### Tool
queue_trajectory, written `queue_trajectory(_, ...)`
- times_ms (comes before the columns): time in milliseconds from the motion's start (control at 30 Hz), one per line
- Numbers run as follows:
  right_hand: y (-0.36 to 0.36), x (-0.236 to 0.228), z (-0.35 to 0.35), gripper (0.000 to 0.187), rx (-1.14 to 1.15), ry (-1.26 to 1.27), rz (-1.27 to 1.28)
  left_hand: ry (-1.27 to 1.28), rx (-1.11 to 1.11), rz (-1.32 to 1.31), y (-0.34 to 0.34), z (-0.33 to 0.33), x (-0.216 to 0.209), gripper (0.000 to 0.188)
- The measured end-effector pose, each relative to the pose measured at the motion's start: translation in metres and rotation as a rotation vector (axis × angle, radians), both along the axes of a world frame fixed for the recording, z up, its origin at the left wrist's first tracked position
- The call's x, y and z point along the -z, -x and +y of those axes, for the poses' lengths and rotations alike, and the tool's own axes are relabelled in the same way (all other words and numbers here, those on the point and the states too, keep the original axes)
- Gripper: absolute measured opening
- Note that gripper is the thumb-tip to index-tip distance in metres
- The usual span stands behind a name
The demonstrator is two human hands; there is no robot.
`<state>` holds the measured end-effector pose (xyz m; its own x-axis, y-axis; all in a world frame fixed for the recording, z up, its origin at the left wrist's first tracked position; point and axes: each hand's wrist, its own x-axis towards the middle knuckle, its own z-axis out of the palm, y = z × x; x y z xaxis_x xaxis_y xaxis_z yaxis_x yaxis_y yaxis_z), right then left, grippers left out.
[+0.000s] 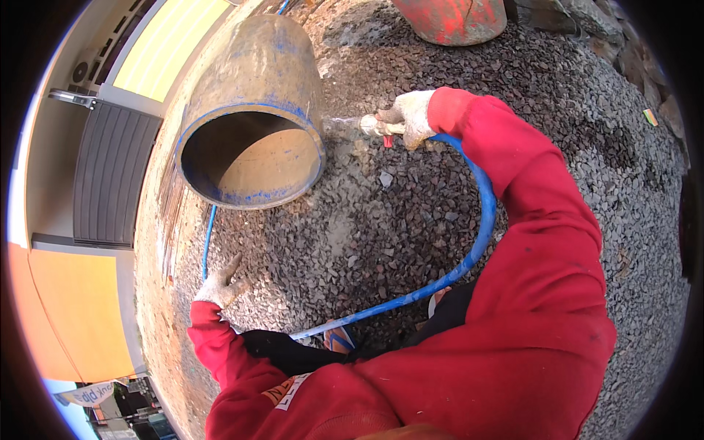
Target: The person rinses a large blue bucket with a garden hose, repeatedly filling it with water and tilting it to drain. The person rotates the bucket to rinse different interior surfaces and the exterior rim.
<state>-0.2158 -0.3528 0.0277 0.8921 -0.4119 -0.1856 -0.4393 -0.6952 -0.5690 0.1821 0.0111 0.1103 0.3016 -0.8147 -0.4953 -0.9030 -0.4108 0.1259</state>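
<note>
My right hand (412, 119), in a pale work glove, is closed around a whitish hose nozzle (375, 125) with a small red part below it. Water sprays leftward from its tip onto the side of a large mud-coated blue barrel (253, 81). The barrel lies tilted, its open mouth towards me and its inside partly in shadow. From the right hand a blue hose (485, 213) loops down and back past my feet. My left hand (222, 286), also gloved, hangs below the barrel's mouth near the hose's thin far stretch, thumb and fingers apart, with nothing visible in it.
Wet dark gravel (411, 213) covers the ground, with greyish slurry near the barrel. A red, cement-smeared bucket (458, 18) stands at the far side. Rocks (587, 18) line the upper right. A grey gate (114, 172) and an orange wall (70, 308) stand on the left.
</note>
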Motion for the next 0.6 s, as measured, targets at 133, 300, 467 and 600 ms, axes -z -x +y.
queue_trajectory(133, -0.005, -0.001, -0.012, 0.072, 0.219, 0.150, -0.041, -0.040, -0.014, -0.041, 0.001, 0.001, -0.003, 0.076)
queue_trajectory(300, 0.002, -0.005, -0.019, 0.081, 0.273, 0.180, -0.282, -0.031, -0.034, -0.030, 0.003, -0.001, 0.000, 0.076)
queue_trajectory(467, -0.010, 0.009, 0.003, 0.046, 0.106, 0.034, 0.073, -0.039, -0.023, -0.045, -0.002, -0.002, 0.002, 0.076)
queue_trajectory(600, -0.019, 0.032, 0.012, 0.035, -0.049, -0.045, 0.098, -0.008, -0.016, -0.005, -0.009, -0.003, 0.007, 0.077)
